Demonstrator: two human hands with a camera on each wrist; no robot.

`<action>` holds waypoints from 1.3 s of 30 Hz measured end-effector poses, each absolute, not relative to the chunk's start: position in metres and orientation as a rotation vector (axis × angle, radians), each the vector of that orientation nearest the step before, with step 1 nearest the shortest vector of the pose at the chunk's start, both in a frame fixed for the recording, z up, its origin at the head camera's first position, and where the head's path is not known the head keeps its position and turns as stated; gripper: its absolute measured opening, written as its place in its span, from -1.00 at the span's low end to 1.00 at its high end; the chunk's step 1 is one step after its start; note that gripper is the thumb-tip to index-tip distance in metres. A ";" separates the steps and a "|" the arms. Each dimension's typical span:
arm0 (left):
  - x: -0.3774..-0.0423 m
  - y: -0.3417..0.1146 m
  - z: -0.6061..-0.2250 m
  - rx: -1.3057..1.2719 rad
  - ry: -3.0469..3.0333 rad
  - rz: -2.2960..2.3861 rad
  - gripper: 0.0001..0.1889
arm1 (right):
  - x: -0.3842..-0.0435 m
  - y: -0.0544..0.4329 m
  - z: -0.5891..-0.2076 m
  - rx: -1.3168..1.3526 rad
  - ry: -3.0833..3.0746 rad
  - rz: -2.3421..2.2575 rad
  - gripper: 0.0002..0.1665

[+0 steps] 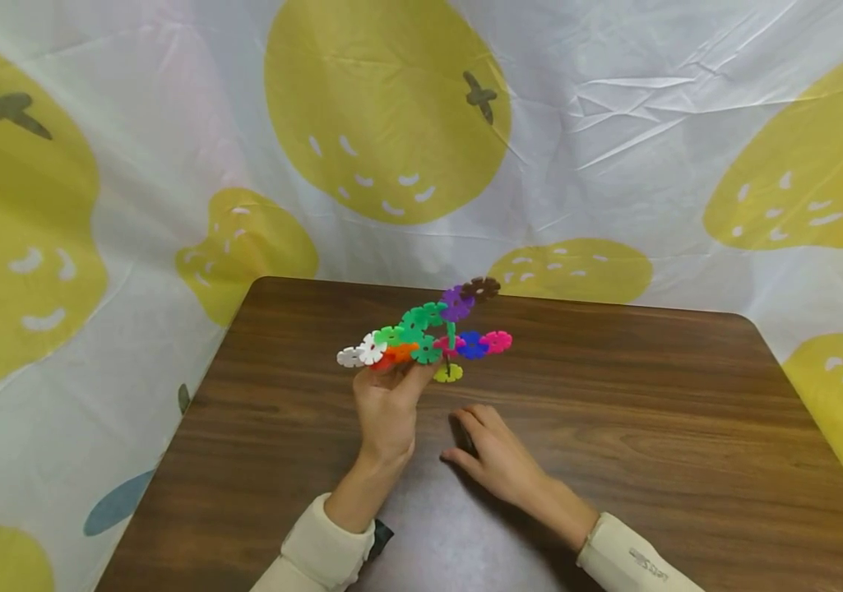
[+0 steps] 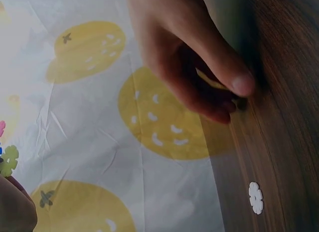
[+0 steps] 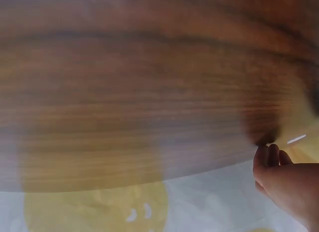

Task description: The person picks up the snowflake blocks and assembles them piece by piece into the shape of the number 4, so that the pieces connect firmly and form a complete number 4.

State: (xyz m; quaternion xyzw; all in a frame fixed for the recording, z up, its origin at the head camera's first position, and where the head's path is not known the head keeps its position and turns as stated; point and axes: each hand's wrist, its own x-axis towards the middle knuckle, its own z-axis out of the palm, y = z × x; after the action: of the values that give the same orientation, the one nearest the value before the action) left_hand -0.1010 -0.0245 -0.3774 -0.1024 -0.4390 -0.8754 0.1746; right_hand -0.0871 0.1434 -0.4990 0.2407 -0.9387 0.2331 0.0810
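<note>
My left hand (image 1: 384,415) grips the underside of a model built from notched flower-shaped interlocking discs (image 1: 424,349), above the table. Its discs include white, green, orange, blue and pink; a purple and a brown disc (image 1: 482,289) rise at its top right. A yellow disc (image 1: 448,373) hangs under it, beside the thumb. Lower right of the model, my right hand (image 1: 502,456) is close over the tabletop with relaxed fingers and thumb apart. Part of the model, with a yellow-green disc (image 2: 10,160), shows at the edge of the left wrist view.
The brown wood-grain table (image 1: 650,427) runs under both hands. A white disc (image 2: 255,198) lies on it in the left wrist view. White cloth (image 1: 599,164) printed with yellow fruit hangs behind and beside the table.
</note>
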 end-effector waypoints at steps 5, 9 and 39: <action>-0.100 -0.024 -0.378 -0.292 -1.224 -2.502 -0.60 | -0.098 0.136 -0.504 0.757 -2.765 0.692 -0.32; -0.099 -0.023 -0.378 -0.288 -1.220 -2.510 -0.60 | -0.106 0.129 -0.506 0.790 -2.753 0.675 -0.33; -0.100 -0.018 -0.380 -0.318 -1.226 -2.497 -0.55 | -0.156 0.083 -0.511 0.711 -2.730 0.723 -0.80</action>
State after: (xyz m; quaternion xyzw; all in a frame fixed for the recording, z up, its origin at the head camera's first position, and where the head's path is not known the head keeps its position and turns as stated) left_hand -0.0998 -0.0183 -0.3795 -0.1119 -0.4316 -0.8788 0.1700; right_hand -0.1557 0.0830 -0.5114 0.2425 -0.9313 0.2467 0.1146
